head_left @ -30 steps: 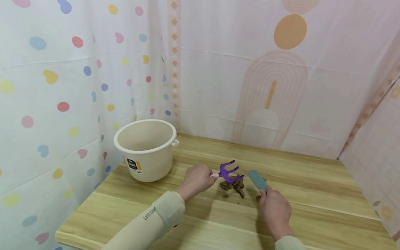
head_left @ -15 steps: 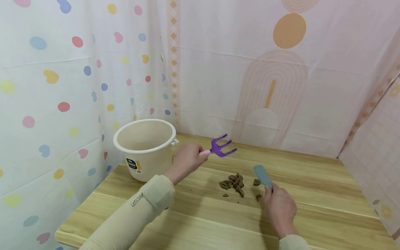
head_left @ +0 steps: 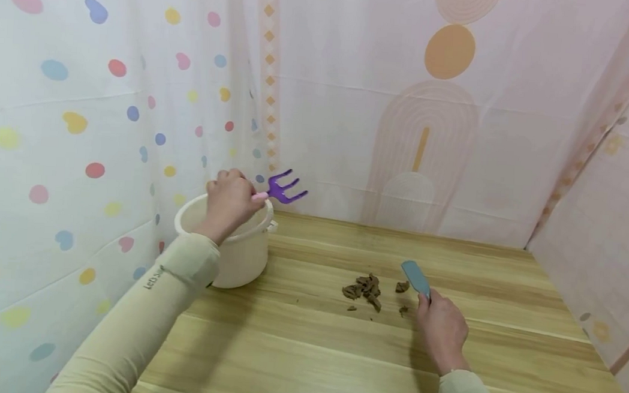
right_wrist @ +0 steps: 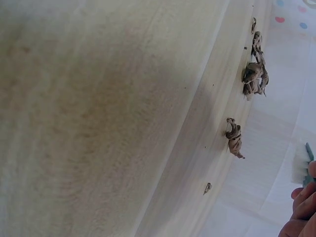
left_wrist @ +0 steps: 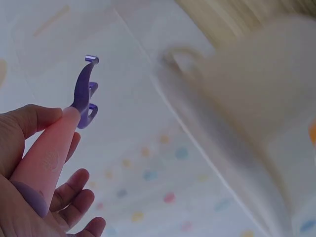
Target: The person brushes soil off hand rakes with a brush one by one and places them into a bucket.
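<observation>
My left hand (head_left: 230,200) is over the white bucket (head_left: 242,261), holding a small hand rake (head_left: 285,187) with purple tines and a pink handle. In the left wrist view the thumb presses the pink handle (left_wrist: 49,153) against the fingers, and the tines hook over at their tips. My right hand (head_left: 443,327) grips a small blue-grey brush (head_left: 416,278) above the table. Pale bristles show beside its back at the edge of the right wrist view. Crumpled brown dry leaves (head_left: 364,290) lie in a little heap left of the brush, with a loose leaf (head_left: 402,286) close to its head.
The wooden table (head_left: 294,351) carries all of this. A few small leaf bits (head_left: 351,308) are scattered around the heap. Behind the table hangs a pale curtain (head_left: 329,131), and a dotted curtain (head_left: 91,219) stands on the left, close behind the bucket.
My left hand has lifted the rake from the leaf heap and carried it left and up, over the bucket. My right hand has drawn the brush slightly right, uncovering a loose leaf.
</observation>
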Tool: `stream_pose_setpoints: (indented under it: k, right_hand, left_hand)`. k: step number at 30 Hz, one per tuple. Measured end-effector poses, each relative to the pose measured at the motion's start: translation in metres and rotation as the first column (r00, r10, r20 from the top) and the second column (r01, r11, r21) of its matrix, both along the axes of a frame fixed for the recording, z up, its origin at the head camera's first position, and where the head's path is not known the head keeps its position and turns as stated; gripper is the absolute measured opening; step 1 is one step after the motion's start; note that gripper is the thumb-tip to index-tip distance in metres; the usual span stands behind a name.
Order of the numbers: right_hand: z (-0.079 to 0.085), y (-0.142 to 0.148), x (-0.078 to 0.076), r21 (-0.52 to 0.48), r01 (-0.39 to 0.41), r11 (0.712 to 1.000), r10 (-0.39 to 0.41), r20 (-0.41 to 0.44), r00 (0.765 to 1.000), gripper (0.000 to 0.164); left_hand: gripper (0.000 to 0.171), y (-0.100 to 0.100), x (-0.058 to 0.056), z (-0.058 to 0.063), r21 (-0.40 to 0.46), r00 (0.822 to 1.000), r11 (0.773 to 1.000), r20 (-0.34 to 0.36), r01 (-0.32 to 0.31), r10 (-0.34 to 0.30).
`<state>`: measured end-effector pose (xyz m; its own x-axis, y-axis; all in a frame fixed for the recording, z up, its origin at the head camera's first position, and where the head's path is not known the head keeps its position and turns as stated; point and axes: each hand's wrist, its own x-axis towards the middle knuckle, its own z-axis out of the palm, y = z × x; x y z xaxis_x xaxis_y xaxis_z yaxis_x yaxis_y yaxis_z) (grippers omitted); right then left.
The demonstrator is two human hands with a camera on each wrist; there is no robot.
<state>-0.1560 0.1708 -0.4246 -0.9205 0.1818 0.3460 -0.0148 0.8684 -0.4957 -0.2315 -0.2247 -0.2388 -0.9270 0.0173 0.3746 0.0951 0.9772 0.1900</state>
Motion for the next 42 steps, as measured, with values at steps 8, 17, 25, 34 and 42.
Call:
stream_pose_setpoints:
  k: [8, 17, 25, 34, 42]
  right_hand:
    - [-0.002, 0.002, 0.002, -0.001, 0.007, 1.000, -0.007, 0.024, 1.000, 0.026]
    - [-0.002, 0.004, 0.001, -0.003, 0.008, 1.000, -0.008, 0.043, 0.999, 0.026]
    - [-0.003, 0.003, 0.000, 0.003, -0.003, 1.000, 0.003, 0.053, 0.999, 0.025]
    - [-0.001, 0.001, 0.000, 0.005, 0.001, 1.000, -0.002, 0.075, 0.997, 0.027]
    - [-0.001, 0.001, 0.001, 0.001, 0.000, 1.000, 0.000, 0.067, 0.998, 0.026]
  left_hand:
    - [0.037, -0.058, -0.002, 0.015, -0.021, 0.990, 0.994, 0.095, -0.104, 0.105]
    - [0.037, -0.081, -0.001, 0.006, -0.083, 0.954, 0.985, 0.249, -0.152, 0.169]
    - [0.060, -0.074, -0.013, -0.021, -0.101, 0.933, 0.979, 0.300, -0.175, 0.197]
    - [0.059, -0.075, -0.031, -0.047, -0.092, 0.911, 0.976, 0.351, -0.198, 0.218]
    - [0.034, -0.072, -0.037, -0.059, -0.123, 0.895, 0.969, 0.373, -0.212, 0.243]
